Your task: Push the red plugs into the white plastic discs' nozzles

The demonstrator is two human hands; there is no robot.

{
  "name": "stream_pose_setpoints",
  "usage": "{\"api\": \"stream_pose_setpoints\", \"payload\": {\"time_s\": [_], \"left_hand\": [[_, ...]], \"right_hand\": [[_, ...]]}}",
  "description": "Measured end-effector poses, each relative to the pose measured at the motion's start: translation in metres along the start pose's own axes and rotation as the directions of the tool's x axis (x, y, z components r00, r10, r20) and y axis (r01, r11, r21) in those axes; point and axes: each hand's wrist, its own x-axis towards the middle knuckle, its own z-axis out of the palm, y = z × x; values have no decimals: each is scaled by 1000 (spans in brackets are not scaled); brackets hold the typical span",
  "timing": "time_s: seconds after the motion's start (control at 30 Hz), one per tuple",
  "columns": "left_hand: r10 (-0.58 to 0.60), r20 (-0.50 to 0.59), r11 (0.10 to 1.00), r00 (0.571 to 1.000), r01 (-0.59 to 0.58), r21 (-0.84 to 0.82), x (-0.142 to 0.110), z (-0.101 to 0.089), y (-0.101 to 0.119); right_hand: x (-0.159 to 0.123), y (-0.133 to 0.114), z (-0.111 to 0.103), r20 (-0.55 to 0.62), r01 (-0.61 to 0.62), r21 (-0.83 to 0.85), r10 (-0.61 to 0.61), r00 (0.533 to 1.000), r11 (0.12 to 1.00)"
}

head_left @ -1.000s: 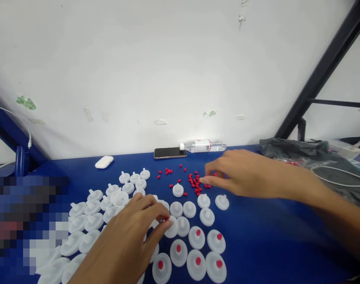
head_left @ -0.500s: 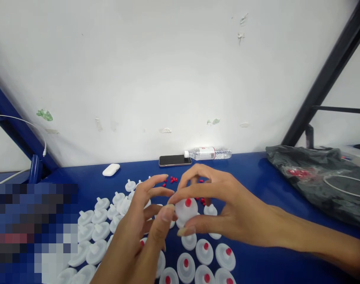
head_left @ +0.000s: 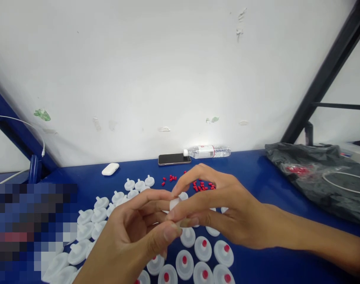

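Note:
Between my hands is a white plastic disc filter [head_left: 174,203], tilted nearly edge-on and mostly covered by fingers. My right hand [head_left: 221,201] pinches it from the right with thumb and fingertips. From the left, my left hand [head_left: 135,232] closes thumb and fingertips on its lower edge. Whether the red cap is on it now cannot be seen. Below the hands lie several filters with red caps on their stems [head_left: 185,265]. On the left are rows of uncapped white filters [head_left: 84,231], stems up. Small loose red caps [head_left: 201,186] are scattered behind my right hand.
At the back of the blue table [head_left: 253,177] lie a white earphone case [head_left: 110,169], a black phone [head_left: 174,159] and a clear water bottle [head_left: 207,152] along the wall. A dark plastic bag [head_left: 324,189] with a packet of red pieces [head_left: 299,170] lies at the right.
The held filter has turned from facing me with its red cap showing to nearly edge-on. My left hand has closed in on it, and its fingers have come together.

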Motion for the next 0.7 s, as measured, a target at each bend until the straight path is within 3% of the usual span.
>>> {"api": "stream_pose_setpoints", "payload": {"time_s": [0.17, 0.33, 0.43, 0.53, 0.63, 0.7], "left_hand": [[55, -1, 985, 998, -54, 162, -2, 2, 0], [104, 6, 964, 995, -102, 247, -3, 2, 1], [114, -17, 946, 993, -104, 306, -4, 3, -1], [212, -83, 912, 974, -166, 376, -5, 6, -3], [348, -125, 842, 929, -251, 477, -8, 13, -4], [373, -147, 825, 916, -255, 505, -10, 17, -3]], "right_hand": [[-1, -2, 4, -130, -153, -131, 136, 982, 979], [-4, -3, 6, 36, -128, -290, 144, 989, 948], [-4, 0, 6, 113, -155, -233, 185, 976, 960], [-2, 2, 6, 145, -207, -131, 226, 963, 970], [0, 2, 7, 190, -337, 26, 326, 926, 941], [2, -1, 6, 240, -419, 104, 386, 891, 902]]}}
